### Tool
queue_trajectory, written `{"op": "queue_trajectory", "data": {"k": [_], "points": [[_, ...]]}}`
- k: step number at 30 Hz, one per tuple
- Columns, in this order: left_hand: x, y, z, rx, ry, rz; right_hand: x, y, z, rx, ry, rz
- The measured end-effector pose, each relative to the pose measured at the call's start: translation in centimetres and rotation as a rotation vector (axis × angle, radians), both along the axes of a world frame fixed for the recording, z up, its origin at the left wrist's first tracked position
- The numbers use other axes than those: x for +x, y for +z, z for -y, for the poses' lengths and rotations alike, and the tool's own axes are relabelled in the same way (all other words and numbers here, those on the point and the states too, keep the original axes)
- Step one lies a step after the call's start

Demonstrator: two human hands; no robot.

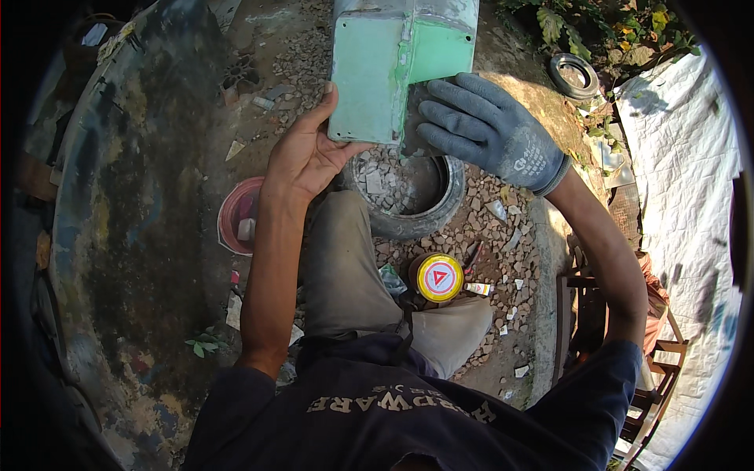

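A pale green, box-shaped piece (367, 78) with a rough seam down its middle is held up at the top of the view. My bare left hand (310, 153) grips its lower left corner, thumb along the side and fingers beneath. On the right, my right hand (483, 125), in a grey-blue work glove, lies with fingers stretched out over the piece's lower right part. Under the fingertips is a dark, flat area (414, 118); I cannot tell whether it is a separate sheet or part of the piece.
Below the piece lies a tyre (416, 224) with rubble inside. Near my knee stand a round tin with a yellow-rimmed lid (440, 278) and a small tube (477, 289). A pink tub (240, 220) is at left, beside a large stained panel (141, 212). White sheeting (679, 157) covers the right.
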State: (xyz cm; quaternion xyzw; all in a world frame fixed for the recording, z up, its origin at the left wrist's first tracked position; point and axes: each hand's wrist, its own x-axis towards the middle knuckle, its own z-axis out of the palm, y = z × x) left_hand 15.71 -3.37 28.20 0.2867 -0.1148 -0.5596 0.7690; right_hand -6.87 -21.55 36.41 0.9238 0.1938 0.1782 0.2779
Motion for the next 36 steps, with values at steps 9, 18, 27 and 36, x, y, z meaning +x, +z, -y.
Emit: {"op": "queue_trajectory", "data": {"k": [9,18,27,36], "points": [[0.2,0.2,0.1,0.004,-0.009,-0.022,-2.6,-0.1,1.2,0.016,-0.055,0.004],[0.0,0.0,0.1,0.010,0.024,-0.015,-8.1,0.7,3.2,-0.009,-0.140,-0.050],[0.1,-0.2,0.2,0.006,0.000,-0.011,-1.7,4.5,3.6,-0.053,-0.060,0.064],[-0.1,-0.2,-0.1,0.011,0.008,-0.049,2.6,5.3,5.1,-0.110,0.037,0.025]]}}
